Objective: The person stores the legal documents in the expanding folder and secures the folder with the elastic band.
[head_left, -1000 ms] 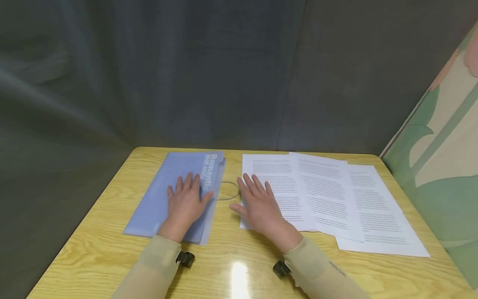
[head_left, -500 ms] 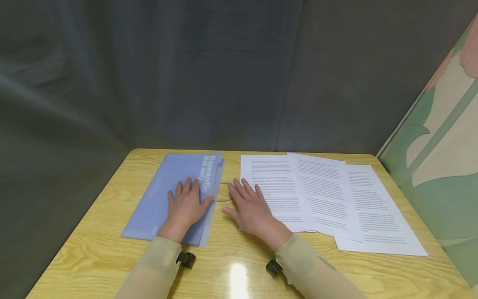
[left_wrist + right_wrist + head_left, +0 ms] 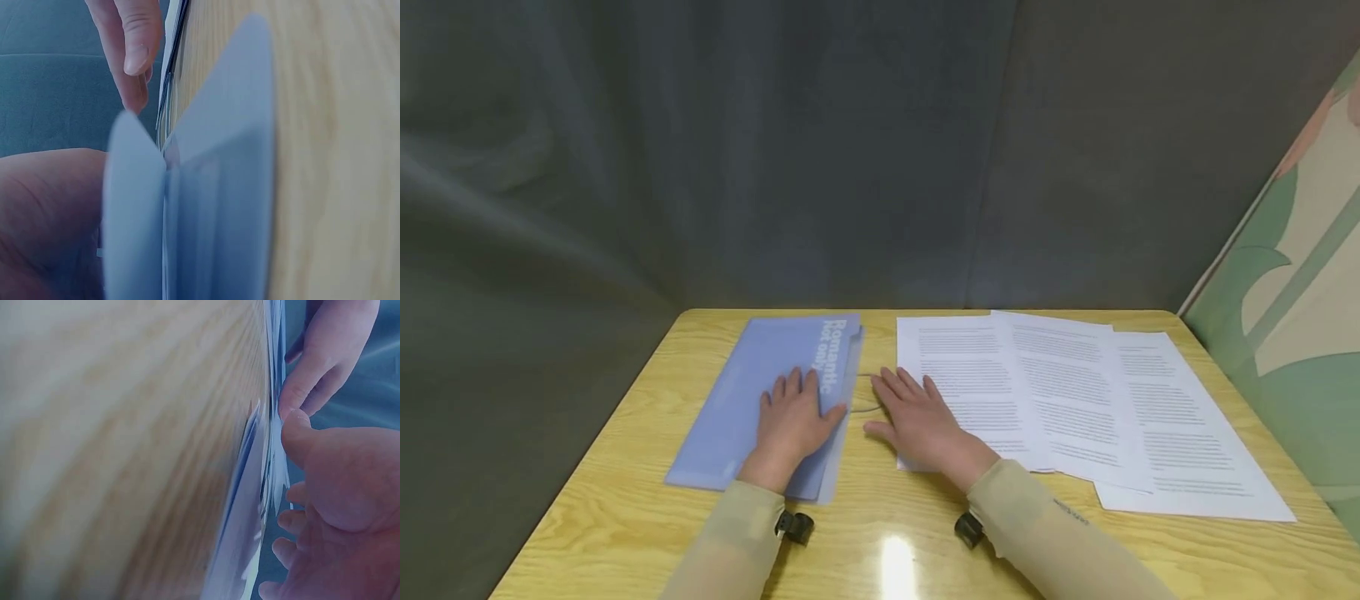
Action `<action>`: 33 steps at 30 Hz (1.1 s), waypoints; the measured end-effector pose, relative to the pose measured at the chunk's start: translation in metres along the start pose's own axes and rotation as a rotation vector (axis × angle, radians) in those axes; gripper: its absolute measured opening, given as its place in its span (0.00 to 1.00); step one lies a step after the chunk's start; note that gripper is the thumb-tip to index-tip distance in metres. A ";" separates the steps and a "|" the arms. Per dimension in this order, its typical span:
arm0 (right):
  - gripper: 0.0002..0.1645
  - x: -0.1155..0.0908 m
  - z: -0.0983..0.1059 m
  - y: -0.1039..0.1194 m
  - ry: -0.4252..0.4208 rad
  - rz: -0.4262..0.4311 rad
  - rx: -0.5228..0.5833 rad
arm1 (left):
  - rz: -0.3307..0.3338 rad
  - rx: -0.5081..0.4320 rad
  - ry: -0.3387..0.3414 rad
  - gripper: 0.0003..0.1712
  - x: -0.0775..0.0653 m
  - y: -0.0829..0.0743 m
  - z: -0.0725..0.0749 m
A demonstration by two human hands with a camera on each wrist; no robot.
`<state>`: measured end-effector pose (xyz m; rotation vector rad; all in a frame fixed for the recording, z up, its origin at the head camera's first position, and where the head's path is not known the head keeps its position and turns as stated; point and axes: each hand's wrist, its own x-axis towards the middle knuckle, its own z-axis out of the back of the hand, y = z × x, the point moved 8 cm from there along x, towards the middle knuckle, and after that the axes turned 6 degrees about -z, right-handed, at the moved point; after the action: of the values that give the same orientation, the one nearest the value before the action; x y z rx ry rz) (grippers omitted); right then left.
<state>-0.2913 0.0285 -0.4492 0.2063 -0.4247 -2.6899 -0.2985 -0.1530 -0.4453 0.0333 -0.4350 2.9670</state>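
Observation:
A blue plastic folder [image 3: 722, 417] with white lettering lies on the left of the table. My left hand [image 3: 790, 429] rests on its right half, fingers spread and thumb reaching its right edge. In the left wrist view, the layers of the folder [image 3: 231, 181] gape apart at the near end. Between folder and papers lies a thin grey loop [image 3: 867, 409], partly covered by the fingers of my right hand [image 3: 921, 425]. That hand, fingers extended, is over the left edge of the leftmost printed sheet [image 3: 958, 358]; nothing is in its grasp.
Two more printed sheets, a middle one [image 3: 1067, 392] and a right one [image 3: 1210, 475], overlap in a fan to the right. Behind the wooden table [image 3: 602, 500] hangs a dark curtain [image 3: 850, 167]. A patterned wall panel [image 3: 1285, 350] borders the right side.
My right hand has shifted slightly left, so its fingers now overlap the loop. The left hand stays on the folder, slightly nearer its front. The head view has moved a little.

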 end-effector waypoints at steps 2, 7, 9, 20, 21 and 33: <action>0.47 0.001 0.001 0.001 0.005 0.012 -0.001 | 0.009 0.009 0.002 0.51 -0.001 0.000 0.000; 0.47 0.003 0.000 0.002 0.032 0.004 -0.058 | 0.019 0.020 0.010 0.52 -0.002 0.000 0.001; 0.47 0.003 -0.001 0.001 0.042 -0.004 -0.074 | 0.019 0.014 0.015 0.52 -0.001 0.000 0.000; 0.47 0.004 -0.006 -0.003 0.061 -0.021 -0.113 | 0.030 -0.002 0.047 0.50 -0.001 -0.001 0.000; 0.47 0.004 -0.006 -0.003 0.063 -0.024 -0.122 | 0.027 -0.008 0.050 0.50 0.000 -0.001 0.000; 0.47 0.008 -0.001 -0.006 0.107 -0.033 -0.095 | -0.001 -0.018 0.068 0.44 0.005 -0.002 0.008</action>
<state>-0.3011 0.0302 -0.4530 0.3308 -0.2626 -2.7085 -0.3033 -0.1524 -0.4366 -0.0691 -0.4530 2.9529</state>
